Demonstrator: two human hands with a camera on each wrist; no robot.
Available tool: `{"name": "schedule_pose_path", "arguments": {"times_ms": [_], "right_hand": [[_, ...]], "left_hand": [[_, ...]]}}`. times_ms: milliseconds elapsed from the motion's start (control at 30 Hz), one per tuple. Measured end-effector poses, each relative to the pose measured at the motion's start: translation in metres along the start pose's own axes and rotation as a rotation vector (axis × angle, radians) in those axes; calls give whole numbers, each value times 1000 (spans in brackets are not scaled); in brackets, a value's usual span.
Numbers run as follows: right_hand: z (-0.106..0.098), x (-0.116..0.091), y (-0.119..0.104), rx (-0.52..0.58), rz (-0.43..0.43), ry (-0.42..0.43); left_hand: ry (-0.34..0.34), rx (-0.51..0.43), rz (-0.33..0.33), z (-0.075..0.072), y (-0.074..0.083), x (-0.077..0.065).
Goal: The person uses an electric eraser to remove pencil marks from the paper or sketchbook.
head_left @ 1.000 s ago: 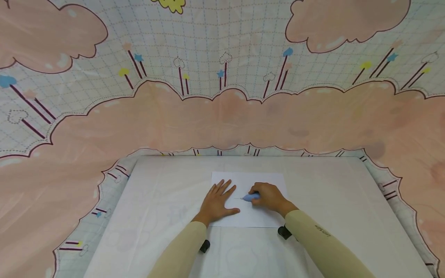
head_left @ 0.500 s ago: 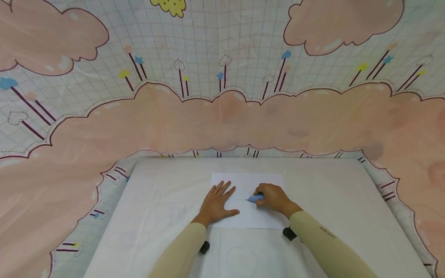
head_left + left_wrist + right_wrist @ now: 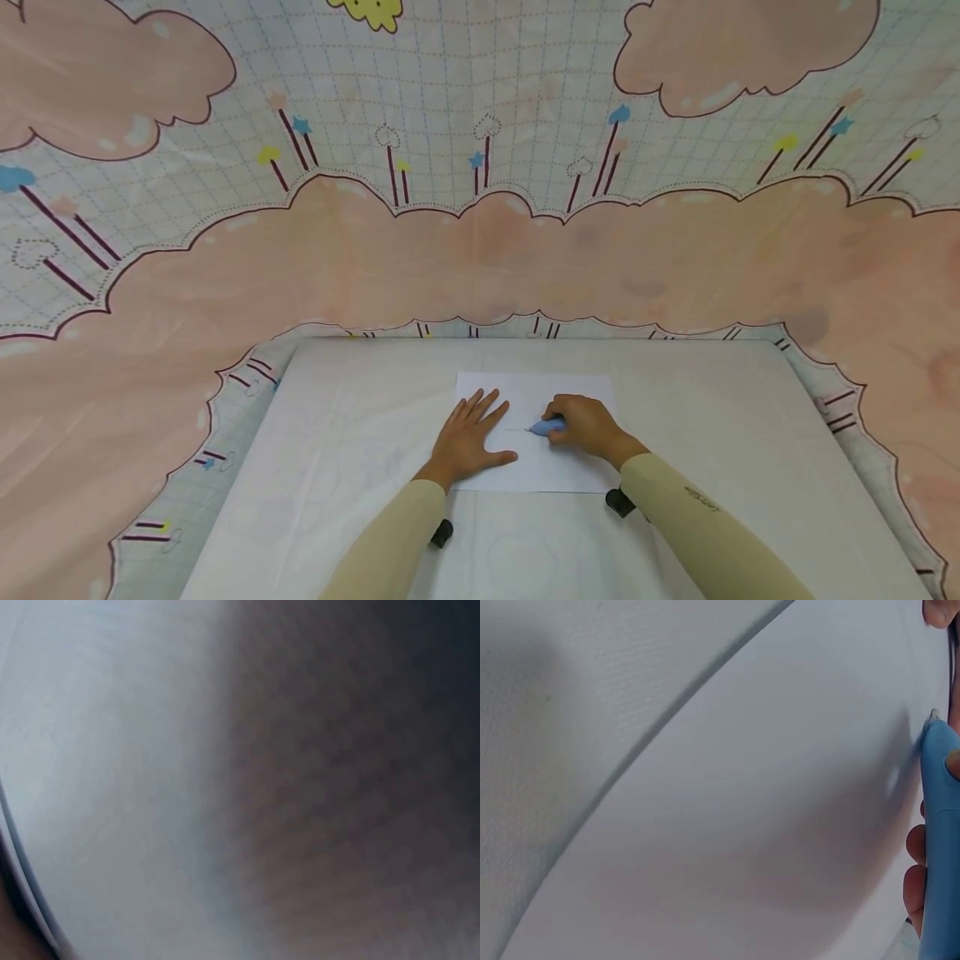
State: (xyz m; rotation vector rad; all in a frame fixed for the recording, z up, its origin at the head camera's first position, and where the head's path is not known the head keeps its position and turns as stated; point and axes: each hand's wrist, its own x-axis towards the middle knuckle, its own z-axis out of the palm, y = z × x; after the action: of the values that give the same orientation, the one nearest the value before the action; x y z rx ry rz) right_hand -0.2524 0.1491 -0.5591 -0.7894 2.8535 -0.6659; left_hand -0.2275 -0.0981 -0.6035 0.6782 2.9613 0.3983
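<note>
My right hand point(image 3: 588, 425) had its fingers curled round a blue tool point(image 3: 941, 832) over the middle of the paper point(image 3: 542, 475). The tool's long axis ran roughly parallel to the far edge of the table point(image 3: 360, 400), tip toward the left edge. From the tip a faint line point(image 3: 513, 430) ran toward my left hand point(image 3: 465, 442), which lay flat, fingers spread, on the paper's left part, blocking that side. The paper lay between the table's left and right edges; patterned cloth point(image 3: 510, 258) hung beyond the far edge.
</note>
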Motion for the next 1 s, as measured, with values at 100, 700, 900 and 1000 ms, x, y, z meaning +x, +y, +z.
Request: {"name": "schedule_pose_path", "arguments": {"times_ms": [100, 700, 900, 1000], "right_hand": [[1, 2, -1, -6, -6, -3], [-2, -3, 1, -17, 21, 6], [-3, -8, 8, -21, 47, 4], [-3, -9, 9, -22, 42, 8]], "left_hand": [[0, 11, -2, 1, 0, 0], [41, 41, 11, 10, -3, 2], [22, 55, 1, 9, -2, -1], [29, 25, 1, 7, 0, -2]]}}
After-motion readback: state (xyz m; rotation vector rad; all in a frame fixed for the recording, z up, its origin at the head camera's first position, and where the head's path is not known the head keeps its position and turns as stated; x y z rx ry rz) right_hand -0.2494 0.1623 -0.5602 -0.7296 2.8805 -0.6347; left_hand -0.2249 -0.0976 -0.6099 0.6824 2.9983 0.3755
